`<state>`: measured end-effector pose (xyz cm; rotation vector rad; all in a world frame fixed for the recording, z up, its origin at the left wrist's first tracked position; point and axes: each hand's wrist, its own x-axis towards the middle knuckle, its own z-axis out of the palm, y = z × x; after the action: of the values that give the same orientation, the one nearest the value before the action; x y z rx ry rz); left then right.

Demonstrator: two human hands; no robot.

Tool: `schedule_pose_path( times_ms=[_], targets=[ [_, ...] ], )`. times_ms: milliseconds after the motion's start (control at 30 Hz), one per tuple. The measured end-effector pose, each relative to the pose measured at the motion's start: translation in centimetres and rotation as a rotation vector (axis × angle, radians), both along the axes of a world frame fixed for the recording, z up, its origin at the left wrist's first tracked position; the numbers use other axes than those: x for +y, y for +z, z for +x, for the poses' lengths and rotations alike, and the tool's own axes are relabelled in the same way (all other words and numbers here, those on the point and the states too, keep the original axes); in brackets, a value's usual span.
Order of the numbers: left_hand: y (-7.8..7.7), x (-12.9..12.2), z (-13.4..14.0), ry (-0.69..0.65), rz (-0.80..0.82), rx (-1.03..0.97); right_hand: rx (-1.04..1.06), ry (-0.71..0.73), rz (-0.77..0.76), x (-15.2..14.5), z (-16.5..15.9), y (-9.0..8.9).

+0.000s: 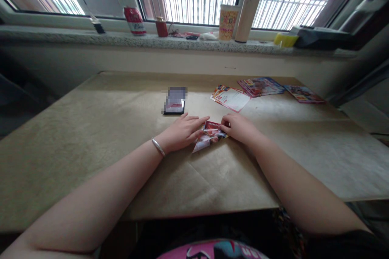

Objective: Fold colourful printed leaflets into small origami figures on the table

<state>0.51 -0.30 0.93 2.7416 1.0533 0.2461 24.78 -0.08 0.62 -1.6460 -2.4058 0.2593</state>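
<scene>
A small folded sheet of colourful printed paper (209, 134) lies on the table between my hands, one pointed corner toward me. My left hand (184, 131) rests at its left side, fingers stretched out, the fingertips touching the paper's edge. A silver bangle circles that wrist. At the paper's right side, my right hand (238, 126) has its fingers curled, thumb and forefinger pinching the right edge. Beyond my left hand lies a phone (175, 100), its screen partly blurred out.
Loose printed sheets (231, 98) and a stack of colourful leaflets (263, 86) lie at the back right, with another leaflet pile (304, 94) beside them. Along the windowsill (182, 44) stand a red-and-white can (134, 21), a red bottle (161, 27) and a patterned paper cup (228, 23).
</scene>
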Motion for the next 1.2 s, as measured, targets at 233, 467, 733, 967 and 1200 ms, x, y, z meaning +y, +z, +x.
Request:
schedule_pose_path(
  times_ms=[233, 467, 733, 967, 1200],
  targets=[
    [-0.1, 0.1, 0.1, -0.054, 0.019, -0.011, 0.016, -0.039, 0.065, 0.1, -0.3, -0.4],
    [-0.3, 0.1, 0.1, -0.085, 0.057, -0.022, 0.004, -0.044, 0.101, -0.2, -0.7, -0.3],
    [-1.1, -0.1, 0.0, -0.022, 0.040, -0.018, 0.070, 0.036, 0.124, 0.3, -0.6, -1.1],
    [-0.4, -0.2, 0.2, -0.043, 0.024, 0.013, 0.083, 0.127, 0.132, 0.4, -0.4, -1.4],
    [-0.4, -0.4, 0.6, -0.015, -0.010, -0.113, 0.115, 0.135, 0.116, 0.4, -0.6, -1.4]
  ],
)
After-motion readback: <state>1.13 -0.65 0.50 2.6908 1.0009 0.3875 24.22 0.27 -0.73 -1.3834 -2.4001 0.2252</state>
